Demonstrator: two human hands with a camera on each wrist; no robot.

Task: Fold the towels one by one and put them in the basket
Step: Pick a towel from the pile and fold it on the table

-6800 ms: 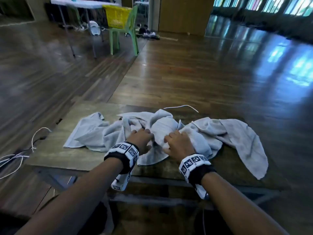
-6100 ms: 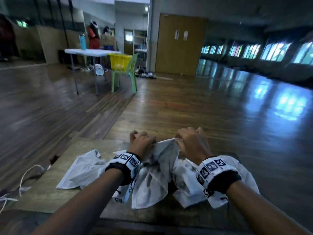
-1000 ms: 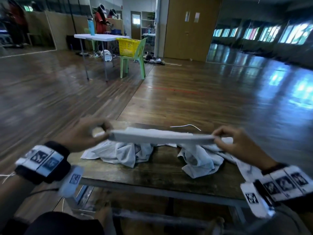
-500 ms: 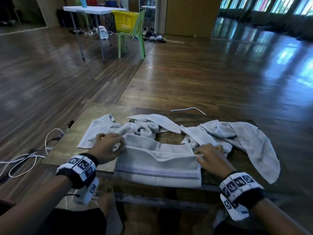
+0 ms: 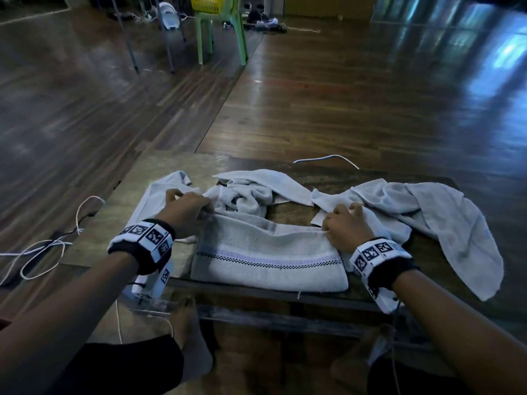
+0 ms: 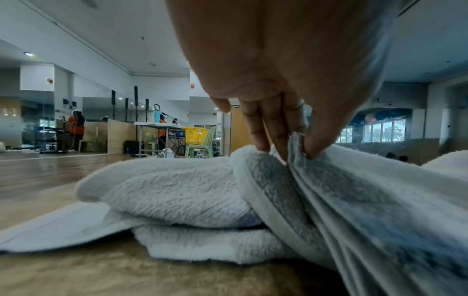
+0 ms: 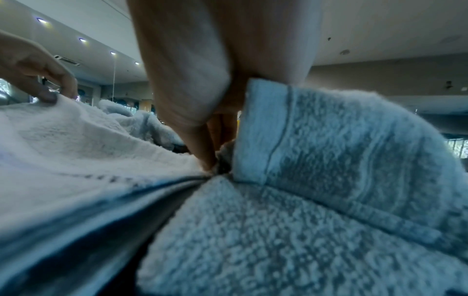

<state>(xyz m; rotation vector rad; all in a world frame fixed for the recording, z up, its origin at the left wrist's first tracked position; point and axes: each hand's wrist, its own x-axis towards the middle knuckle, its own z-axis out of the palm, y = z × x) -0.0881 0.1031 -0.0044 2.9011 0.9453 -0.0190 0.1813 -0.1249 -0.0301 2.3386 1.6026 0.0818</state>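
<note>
A pale grey towel with a checked stripe (image 5: 265, 252) lies folded over at the near edge of the low wooden table (image 5: 122, 212), its lower hem hanging slightly past the edge. My left hand (image 5: 199, 209) pinches its far left corner; the left wrist view shows thumb and fingers (image 6: 276, 140) nipping the towel edge (image 6: 298, 152). My right hand (image 5: 338, 223) pinches the far right corner, seen up close in the right wrist view (image 7: 205, 160). Other crumpled towels (image 5: 248, 192) lie behind and to the right (image 5: 445, 220). The yellow basket (image 5: 211, 2) sits on a green chair far off.
A green plastic chair (image 5: 222, 32) and a folding table's legs (image 5: 131, 38) stand across the wooden floor. White cables (image 5: 42, 249) trail on the floor left of the table, and another cable (image 5: 325, 159) lies at its far edge. My bare feet (image 5: 188, 332) are under the table.
A second ago I held the towel stretched in the air between both hands. It has since come down onto the table's near edge, folded over, with both hands still on its far corners.
</note>
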